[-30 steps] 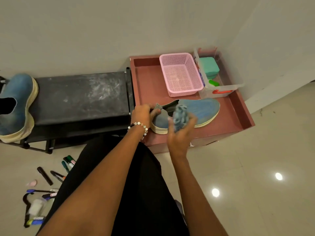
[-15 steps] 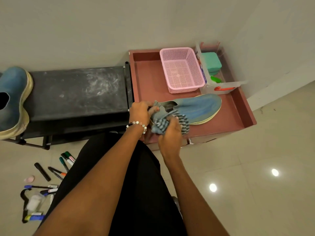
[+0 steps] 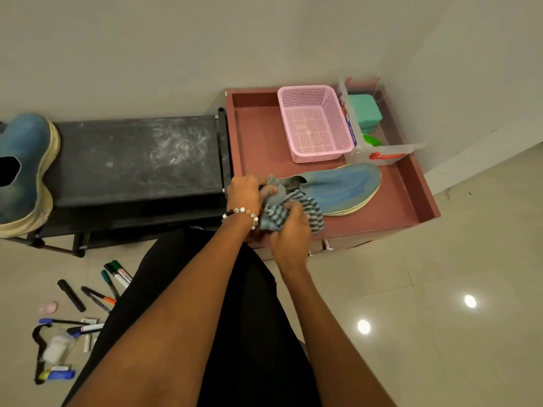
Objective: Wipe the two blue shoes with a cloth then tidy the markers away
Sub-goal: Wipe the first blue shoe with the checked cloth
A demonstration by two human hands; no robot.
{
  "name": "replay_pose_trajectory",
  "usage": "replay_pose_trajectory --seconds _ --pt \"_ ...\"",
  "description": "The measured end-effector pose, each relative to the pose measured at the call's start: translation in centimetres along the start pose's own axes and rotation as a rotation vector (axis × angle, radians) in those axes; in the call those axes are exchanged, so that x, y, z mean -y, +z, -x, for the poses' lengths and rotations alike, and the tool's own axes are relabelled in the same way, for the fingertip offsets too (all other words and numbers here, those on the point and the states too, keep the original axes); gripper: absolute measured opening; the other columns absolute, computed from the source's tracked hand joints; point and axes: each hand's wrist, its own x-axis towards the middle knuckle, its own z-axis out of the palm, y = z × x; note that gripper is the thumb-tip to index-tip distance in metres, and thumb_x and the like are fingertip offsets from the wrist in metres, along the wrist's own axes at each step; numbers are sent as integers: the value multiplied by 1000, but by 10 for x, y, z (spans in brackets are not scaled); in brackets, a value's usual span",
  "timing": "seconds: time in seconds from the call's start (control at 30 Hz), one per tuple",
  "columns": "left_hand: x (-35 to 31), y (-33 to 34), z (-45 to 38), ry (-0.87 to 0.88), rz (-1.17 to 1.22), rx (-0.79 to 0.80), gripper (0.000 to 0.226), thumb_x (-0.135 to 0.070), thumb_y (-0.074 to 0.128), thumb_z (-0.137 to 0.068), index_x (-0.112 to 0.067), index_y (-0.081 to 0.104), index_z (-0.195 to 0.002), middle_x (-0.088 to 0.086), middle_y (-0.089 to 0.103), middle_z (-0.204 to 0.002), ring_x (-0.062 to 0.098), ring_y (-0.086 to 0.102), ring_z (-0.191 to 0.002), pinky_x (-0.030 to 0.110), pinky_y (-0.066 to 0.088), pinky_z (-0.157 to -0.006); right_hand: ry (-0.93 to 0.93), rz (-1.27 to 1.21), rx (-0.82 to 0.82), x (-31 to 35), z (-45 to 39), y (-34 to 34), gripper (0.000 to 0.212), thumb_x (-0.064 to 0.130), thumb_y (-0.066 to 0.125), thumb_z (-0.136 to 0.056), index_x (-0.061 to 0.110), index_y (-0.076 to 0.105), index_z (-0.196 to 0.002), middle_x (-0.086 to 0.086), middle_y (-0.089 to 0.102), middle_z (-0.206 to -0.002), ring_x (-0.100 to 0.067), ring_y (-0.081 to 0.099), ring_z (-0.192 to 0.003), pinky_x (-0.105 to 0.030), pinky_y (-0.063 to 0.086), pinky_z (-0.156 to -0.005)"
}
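Blue shoe (image 3: pixel 338 188): near edge of red tray (image 3: pixel 423 198), sole down | left hand (image 3: pixel 245 192): fingers curled on heel collar, steadying it | right hand (image 3: pixel 291 227): fingers bunched round striped cloth (image 3: pixel 273 214), rubbing heel | second shoe (image 3: pixel 23 168): bench's left end | markers (image 3: pixel 114 277): floor, unsorted.

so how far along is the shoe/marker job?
Nothing looks finished. In hand: left hand grips the heel of the shoe in the tray, right hand wipes it with the striped cloth. Left: the shoe on the bench, and the markers on the floor.
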Motion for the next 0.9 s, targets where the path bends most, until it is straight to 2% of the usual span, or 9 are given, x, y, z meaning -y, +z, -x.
replay_pose_trajectory --seconds 0.1,0.2,0.4,0.47,0.53,0.63,0.73,0.83,0.9 --pt "1 0 -2 3 -3 15 30 -38 67 -86 -9 74 -82 7 58 -64 18 52 -63 23 35 -58 -243 -5 178 -14 11 -10 49 3 68 -73 7 51 -119 -10 58 -112 -23 56 -99 -30 49 -75" --pt "1 1 -5 -6 -7 36 35 -40 67 -85 -7 73 -79 14 62 -68 20 50 -65 25 34 -58 -312 133 240 -42 -3 -40 60 -7 64 -65 13 53 -120 -8 57 -118 -25 56 -104 -28 46 -77" --pt "2 1 -6 0 -20 19 34 -42 66 -85 -9 74 -84 14 64 -70 21 50 -66 25 32 -60 39 84 -3 -18 -13 -17 42 -5 61 -70 4 51 -110 -17 58 -104 -31 55 -93 -25 37 -67" --pt "4 0 -6 13 -28 16 33 -42 66 -85 -10 75 -85 13 63 -69 20 52 -65 24 33 -58 3 -28 32 -1 2 -4 37 4 59 -74 4 51 -110 -16 58 -103 -28 55 -92 -23 35 -66" --pt "4 0 -5 26 -31 16 34 -42 66 -85 -10 75 -83 10 62 -66 19 52 -63 23 34 -57 -162 -30 150 0 14 -8 40 16 55 -77 4 51 -115 -14 58 -107 -26 55 -94 -26 42 -68" --pt "3 0 -3 32 -32 8 35 -44 66 -84 -10 75 -82 7 57 -63 18 50 -62 23 32 -58 -289 100 266 -28 6 -35 54 -1 63 -72 9 51 -124 -13 54 -126 -33 54 -110 -36 51 -82" --pt "2 1 -2 30 -28 5 35 -44 67 -84 -11 75 -84 6 57 -63 19 50 -65 23 32 -59 -250 197 193 -36 -5 -43 58 -9 64 -66 8 52 -120 -15 56 -118 -35 55 -104 -35 49 -74" --pt "1 0 -3 42 -48 26 33 -43 66 -85 -11 76 -87 7 57 -64 23 57 -67 23 34 -58 -41 127 108 -1 -7 -18 41 -1 63 -74 2 50 -113 -18 58 -103 -32 55 -92 -26 37 -65" --pt "2 -1 -3 53 -68 37 34 -43 65 -86 -11 75 -90 10 63 -69 24 60 -70 25 40 -60 -26 67 108 13 -4 -6 34 1 59 -77 2 49 -109 -16 60 -96 -29 56 -85 -28 40 -62"
